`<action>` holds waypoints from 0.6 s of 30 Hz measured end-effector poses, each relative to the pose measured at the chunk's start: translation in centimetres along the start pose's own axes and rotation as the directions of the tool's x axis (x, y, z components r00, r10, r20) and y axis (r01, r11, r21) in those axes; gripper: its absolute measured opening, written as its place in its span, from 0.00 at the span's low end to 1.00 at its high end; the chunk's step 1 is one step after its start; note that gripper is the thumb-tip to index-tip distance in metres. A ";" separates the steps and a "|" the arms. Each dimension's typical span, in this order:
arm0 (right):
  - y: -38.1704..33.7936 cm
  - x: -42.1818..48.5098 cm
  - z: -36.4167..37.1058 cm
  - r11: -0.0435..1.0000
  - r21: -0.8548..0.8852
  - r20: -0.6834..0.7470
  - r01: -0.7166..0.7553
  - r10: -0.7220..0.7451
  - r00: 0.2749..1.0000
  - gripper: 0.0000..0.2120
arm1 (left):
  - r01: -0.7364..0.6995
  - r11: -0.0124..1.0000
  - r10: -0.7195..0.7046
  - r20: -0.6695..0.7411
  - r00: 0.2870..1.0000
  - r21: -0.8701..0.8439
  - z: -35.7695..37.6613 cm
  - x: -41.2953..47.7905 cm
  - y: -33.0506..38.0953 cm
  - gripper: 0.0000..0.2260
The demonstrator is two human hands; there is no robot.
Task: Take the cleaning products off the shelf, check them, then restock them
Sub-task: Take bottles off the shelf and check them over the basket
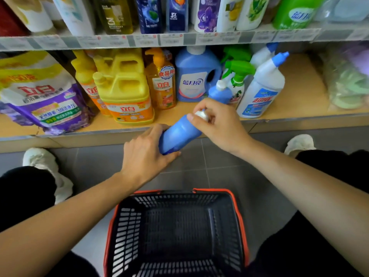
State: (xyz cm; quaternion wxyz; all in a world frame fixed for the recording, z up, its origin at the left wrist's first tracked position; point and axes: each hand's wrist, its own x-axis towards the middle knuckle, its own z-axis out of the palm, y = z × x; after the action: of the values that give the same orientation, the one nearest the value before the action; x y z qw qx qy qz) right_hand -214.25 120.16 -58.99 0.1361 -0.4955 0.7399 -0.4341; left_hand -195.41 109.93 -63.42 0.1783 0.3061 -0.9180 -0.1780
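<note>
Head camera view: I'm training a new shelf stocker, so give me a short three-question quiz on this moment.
1. True or false: the basket holds two bottles.
2. The right hand pinches the blue bottle at its: A cap, B base, C label?
3. Fill in: the left hand grips the bottle's ____ end.
Key: 1 false; 2 A; 3 bottom.
</note>
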 end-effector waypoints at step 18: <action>0.0 -0.1 -1.6 0.982 -0.061 0.143 0.180 -0.170 0.975 0.11 | 0.221 0.765 0.092 0.442 0.892 -0.605 -1.0 0.7 -0.1 0.21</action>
State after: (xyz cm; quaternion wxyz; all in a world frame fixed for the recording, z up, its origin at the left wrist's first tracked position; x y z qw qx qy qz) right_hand -215.22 121.06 -58.12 0.1294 -0.5921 0.6978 -0.3818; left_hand -195.39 109.18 -62.42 0.0500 0.2099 -0.8056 -0.5517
